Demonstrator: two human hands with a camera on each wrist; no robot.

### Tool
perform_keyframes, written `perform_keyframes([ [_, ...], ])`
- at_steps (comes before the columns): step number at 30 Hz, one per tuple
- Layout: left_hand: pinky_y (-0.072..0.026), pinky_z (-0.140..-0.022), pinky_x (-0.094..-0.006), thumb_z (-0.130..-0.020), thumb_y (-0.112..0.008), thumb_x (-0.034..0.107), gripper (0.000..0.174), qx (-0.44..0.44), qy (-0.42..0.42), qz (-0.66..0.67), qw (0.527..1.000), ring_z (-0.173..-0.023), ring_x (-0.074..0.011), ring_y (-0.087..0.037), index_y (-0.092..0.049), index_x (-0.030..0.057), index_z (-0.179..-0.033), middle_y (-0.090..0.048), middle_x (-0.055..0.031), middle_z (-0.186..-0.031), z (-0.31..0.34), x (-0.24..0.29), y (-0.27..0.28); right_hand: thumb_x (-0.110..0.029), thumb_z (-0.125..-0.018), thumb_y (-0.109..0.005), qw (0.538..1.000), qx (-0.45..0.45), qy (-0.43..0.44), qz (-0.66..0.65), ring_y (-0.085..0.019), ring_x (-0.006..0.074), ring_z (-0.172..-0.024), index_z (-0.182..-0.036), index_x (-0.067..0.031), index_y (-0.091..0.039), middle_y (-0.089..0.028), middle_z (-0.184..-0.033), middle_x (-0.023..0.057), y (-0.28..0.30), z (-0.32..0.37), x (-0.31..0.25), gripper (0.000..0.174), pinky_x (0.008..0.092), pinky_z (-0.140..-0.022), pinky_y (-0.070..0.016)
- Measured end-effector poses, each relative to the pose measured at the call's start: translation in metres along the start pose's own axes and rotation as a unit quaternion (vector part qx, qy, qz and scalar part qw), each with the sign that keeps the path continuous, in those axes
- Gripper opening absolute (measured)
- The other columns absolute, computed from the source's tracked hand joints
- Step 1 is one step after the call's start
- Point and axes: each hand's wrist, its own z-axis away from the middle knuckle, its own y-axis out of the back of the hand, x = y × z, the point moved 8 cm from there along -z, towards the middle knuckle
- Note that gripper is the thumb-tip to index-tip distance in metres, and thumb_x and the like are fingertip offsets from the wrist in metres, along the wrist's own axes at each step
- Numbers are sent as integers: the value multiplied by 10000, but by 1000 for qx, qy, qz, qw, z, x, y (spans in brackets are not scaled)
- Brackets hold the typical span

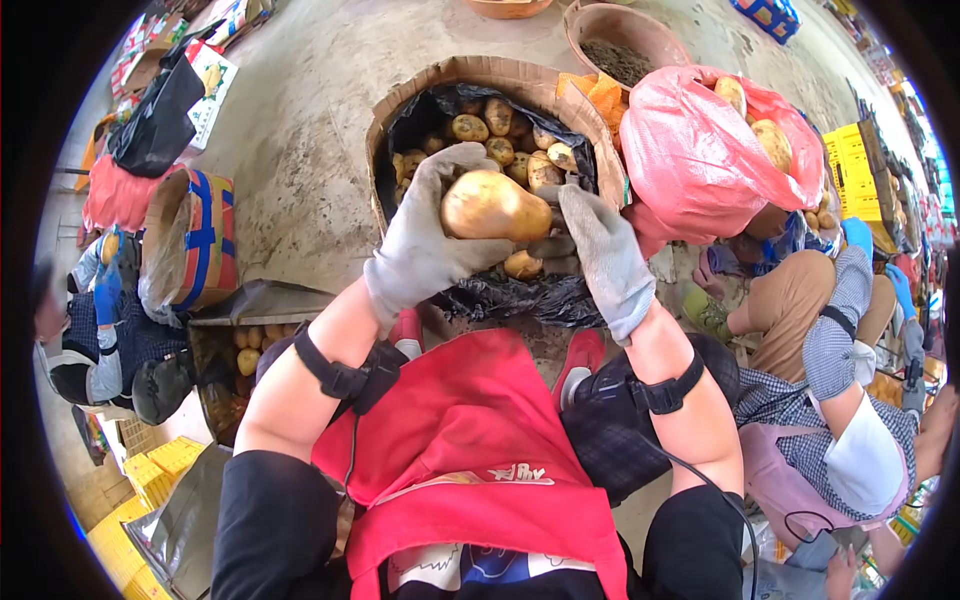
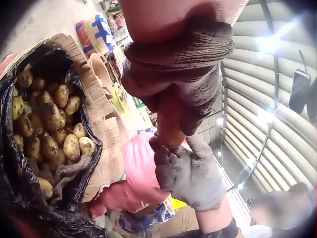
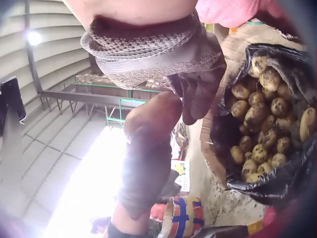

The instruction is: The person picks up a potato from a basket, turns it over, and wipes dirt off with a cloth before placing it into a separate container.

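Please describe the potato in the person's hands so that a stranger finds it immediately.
Find the cardboard box lined with a black bag, full of potatoes. Above its near edge the grey-gloved left hand and right hand meet. Between them is the potato: the only one lifted, larger and smoother than the spotted ones.

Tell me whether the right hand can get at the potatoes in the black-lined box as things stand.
Probably yes. The right hand sits at the open box, whose potatoes lie uncovered just beyond it. It would first have to let go of the large potato it shares with the left hand.
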Motion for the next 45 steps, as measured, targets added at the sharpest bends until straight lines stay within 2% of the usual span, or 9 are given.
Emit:
perform_keyframes([
  [10, -434, -1129, -353, -807, -873, 58, 854, -28, -101, 18, 994, -1301, -184, -530, -410, 50, -1524, -518, -97, -1435, 12, 6, -15, -286, -1050, -595, 959, -133, -95, -230, -705, 230, -1060, -1380, -91, -579, -646, -1303, 75, -30, 6, 27, 384, 384, -926, -578],
  [13, -449, -1120, -369, -823, -868, 86, 818, -12, -50, 53, 997, -1284, -185, -543, -427, 69, -1512, -521, -94, -1434, 8, 21, 0, -291, -1049, -591, 986, -157, -55, -32, -710, 236, -1039, -1335, -71, -605, -652, -1269, 89, -27, 2, 12, 362, 382, -899, -589],
  [17, -585, -939, -326, -912, -799, 216, 634, 129, -36, -123, 983, -1091, -185, -660, -497, 56, -1447, -679, -82, -1150, 5, 87, 104, -347, -1072, -504, 998, -18, 53, -37, -701, 200, -1029, -1325, -45, -594, -700, -1165, 78, 9, -10, -19, 404, 327, -917, -557],
  [20, -547, -992, -382, -1012, -669, 255, 566, 155, -61, -73, 983, -1182, -222, -632, -446, 53, -1492, -583, -101, -1338, 45, 116, 199, -350, -1091, -477, 993, -28, 24, -111, -698, 226, -1105, -1421, -27, -545, -681, -1308, 127, 30, -16, -23, 467, 352, -956, -575],
  [26, -569, -853, -361, -883, -787, 289, 796, 221, 323, -365, 845, -1043, -257, -671, -395, 51, -1534, -660, -180, -1225, 302, -152, 453, -320, -1099, -461, 995, -51, 9, -85, -691, 233, -1149, -1461, -24, -508, -671, -1334, 132, 39, -20, -11, 470, 360, -986, -572],
  [32, -506, -980, -389, -911, -732, 251, 642, 166, 566, -242, 770, -1132, -256, -612, -477, -9, -1440, -643, -162, -1247, 473, -287, 455, -289, -1097, -448, 998, -29, 8, -62, -685, 257, -1161, -1463, -4, -489, -647, -1360, 165, 47, -20, -7, 465, 369, -984, -575],
  [35, -471, -543, -316, -966, -638, 203, 175, 236, 433, -295, 818, -607, -131, -551, -660, 35, -1013, -635, 7, -811, 320, -177, 423, -295, -1099, -444, 998, -25, 20, -56, -687, 257, -1154, -1471, -3, -483, -649, -1355, 166, 43, -16, -18, 475, 364, -978, -578],
  [41, -523, -850, -274, -1025, -632, 261, 452, -29, 178, -389, 903, -1017, -114, -617, -554, 39, -1410, -673, -49, -1168, -10, -40, 256, -347, -1075, -523, 996, 5, 49, -71, -704, 197, -1027, -1409, -24, -554, -697, -1234, 121, 34, -12, -34, 465, 319, -897, -566],
  [45, -543, -927, -393, -942, -678, 311, 542, -214, 71, -481, 847, -1082, -256, -676, -558, 99, -1426, -695, -163, -1204, -119, -105, 123, -291, -1085, -524, 997, 50, 52, -14, -690, 168, -1006, -1398, 13, -553, -682, -1254, 136, 36, -8, -40, 437, 292, -851, -563],
])
